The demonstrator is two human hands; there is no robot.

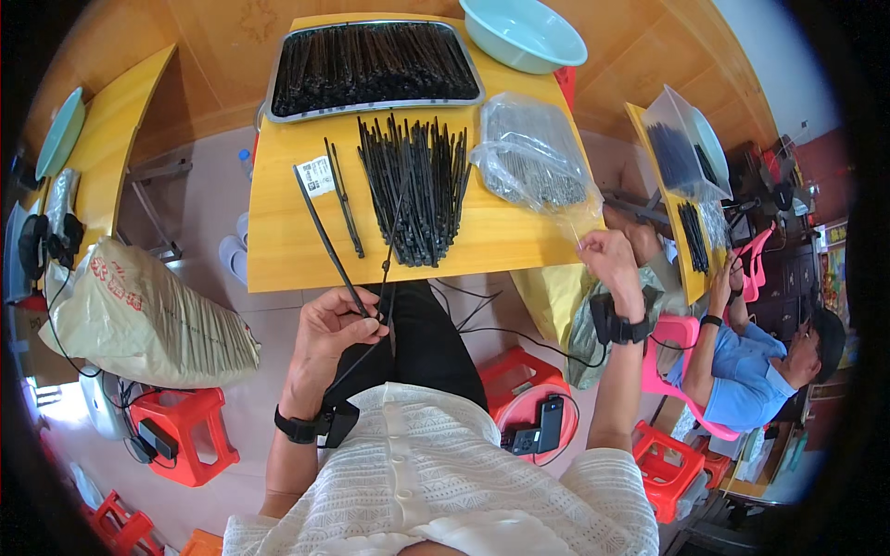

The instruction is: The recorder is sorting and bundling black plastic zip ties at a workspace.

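Rod [327, 235]: pinched by left fingers [367, 327], slants forward-left over bench [283, 246].
Plastic bag [530, 153]: forward-left of right fingers [595, 243], the nearer; grip unclear.

white label [316, 176] w/ blk code [307, 183] by top of long blk strip [326, 233]; red chars [115, 285] on beige bag [171, 324].

"How many yellow tables [273, 213]?"
"Three: at 12, at 10, and between 2 and 3 o'clock."
"Pale blue basins [522, 44]?"
"Three too: 10, just before 1, and 2 o'clock."
"Metal trays [375, 113]?"
"One, at 11."
"Black rods [413, 185]?"
"They overlap too much to count: one trayful and one big bundle, both toward 11."
"Clear bags [533, 153] on the 12 o'clock table?"
"One, at 1."
"White labels [320, 176] there?"
"One, at 10."
"Red stools [190, 431]?"
"At least four: two toward 8, one each at 4 and 5."
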